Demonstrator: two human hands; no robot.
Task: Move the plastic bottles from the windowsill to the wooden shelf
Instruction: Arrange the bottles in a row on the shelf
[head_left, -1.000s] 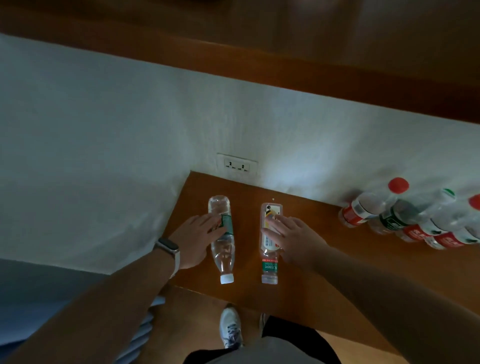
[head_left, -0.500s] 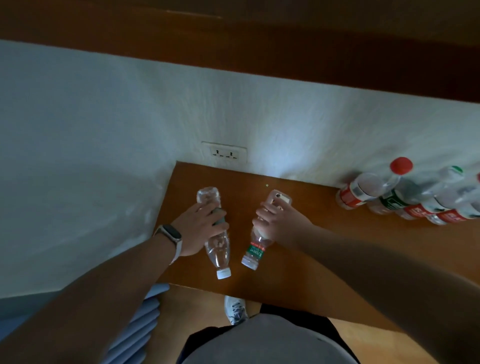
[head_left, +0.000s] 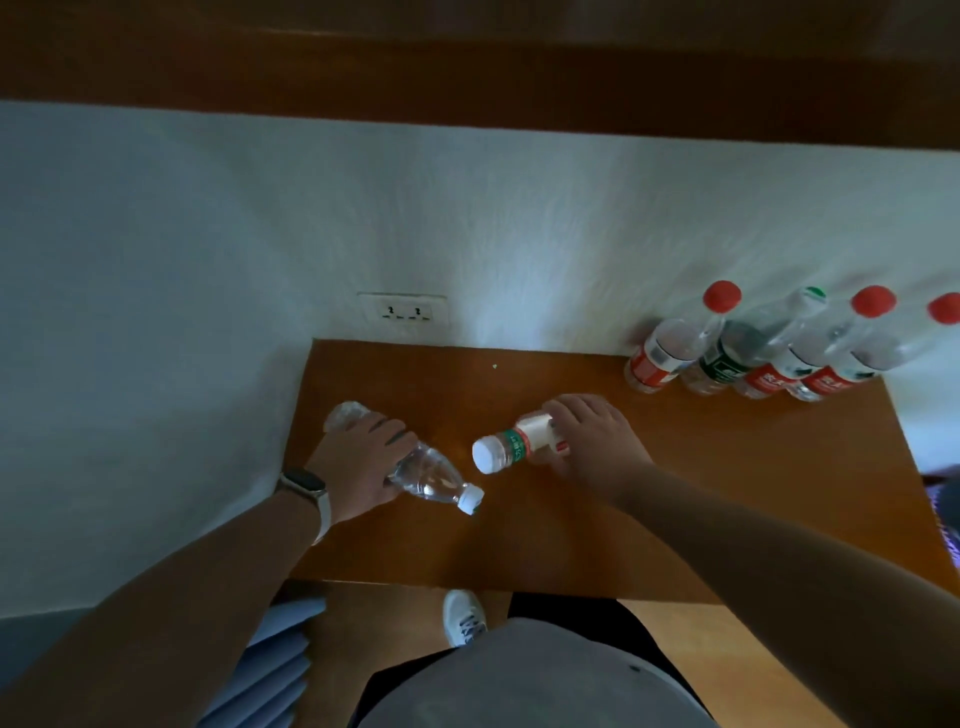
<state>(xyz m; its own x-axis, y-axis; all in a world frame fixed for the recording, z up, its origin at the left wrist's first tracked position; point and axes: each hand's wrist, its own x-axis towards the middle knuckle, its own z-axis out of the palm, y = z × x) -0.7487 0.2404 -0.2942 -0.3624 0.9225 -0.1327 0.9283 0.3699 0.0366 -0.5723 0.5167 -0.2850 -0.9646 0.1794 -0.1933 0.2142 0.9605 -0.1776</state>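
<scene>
Though unreadable, green-and-white label (head_left: 527, 439) on bottle (head_left: 497, 453) in right hand (head_left: 592, 441).

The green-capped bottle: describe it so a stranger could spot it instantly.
On the wooden top below the white wall, four bottles stand in a row at far right. The green-capped bottle is second from left, alone with a green cap and dark green label; its neighbours' are red.

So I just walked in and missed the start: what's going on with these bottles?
A person at a brown wooden surface has a bottle in each hand. The left hand grips a clear plastic bottle with a white cap; the right hand grips a white-capped bottle with a green and white label. Both are tilted, caps close together. Four more capped bottles stand in a row by the white wall.
</scene>
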